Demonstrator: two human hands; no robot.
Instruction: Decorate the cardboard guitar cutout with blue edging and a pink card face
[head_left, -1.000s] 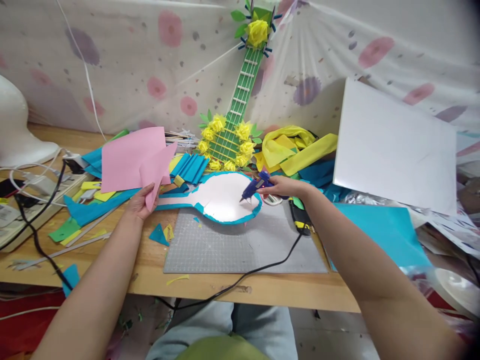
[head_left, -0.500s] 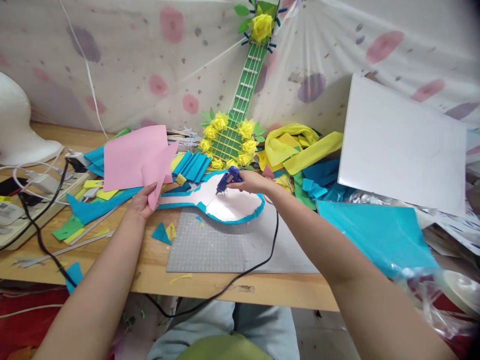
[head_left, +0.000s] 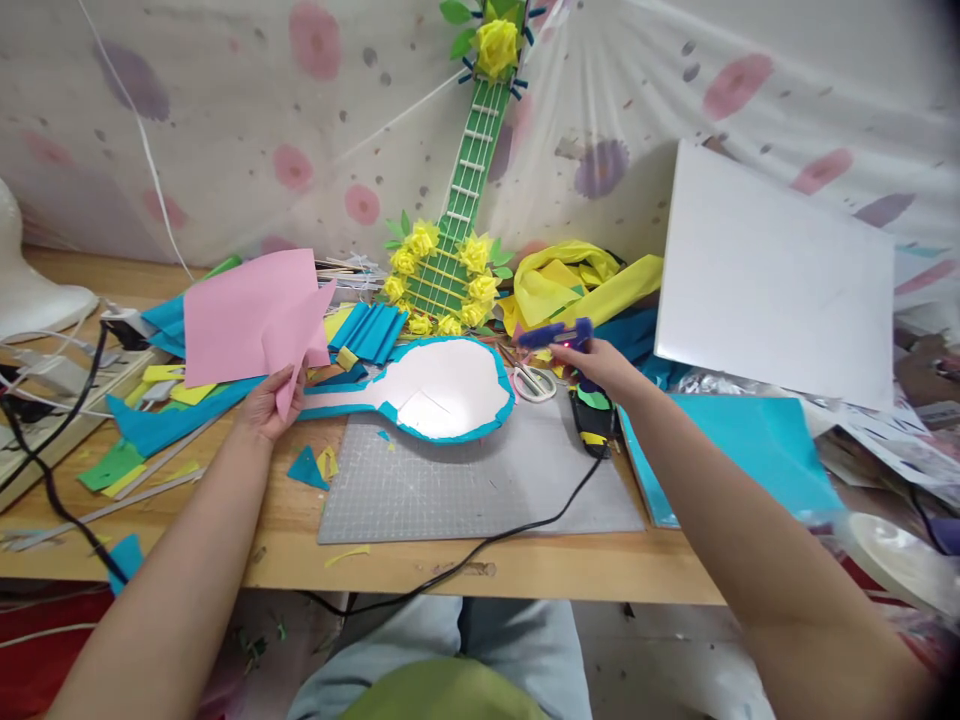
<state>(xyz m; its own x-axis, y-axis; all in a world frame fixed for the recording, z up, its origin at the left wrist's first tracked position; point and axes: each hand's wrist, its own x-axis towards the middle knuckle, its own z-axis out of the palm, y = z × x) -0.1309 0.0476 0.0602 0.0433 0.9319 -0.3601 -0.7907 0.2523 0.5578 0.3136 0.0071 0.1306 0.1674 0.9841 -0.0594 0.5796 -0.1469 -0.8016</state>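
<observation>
A folded pink paper sheet (head_left: 251, 320) is pinched in my left hand (head_left: 274, 400), beside the neck of a guitar-shaped cutout (head_left: 450, 390). That cutout is white with a blue paper border and lies on a grey cutting mat (head_left: 465, 495). Off to its right, my right hand (head_left: 596, 365) grips a blue hot glue gun (head_left: 559, 335), its nozzle pointing left and a small red light showing. The gun's black cord (head_left: 480, 550) loops over the mat and down past the table edge. White-handled scissors (head_left: 534, 383) lie between the cutout and the gun.
A green paper guitar (head_left: 457, 230) with yellow flowers leans on the back curtain. A black holder (head_left: 592, 425) is under my right hand. Blue sheets (head_left: 735, 450) and a white board (head_left: 776, 280) stand at right. Paper scraps and a power strip (head_left: 75, 400) lie left.
My right hand has moved the glue gun right, from above the cutout's body to beyond its right end. The left hand still holds the pink paper. The view has shifted slightly right.
</observation>
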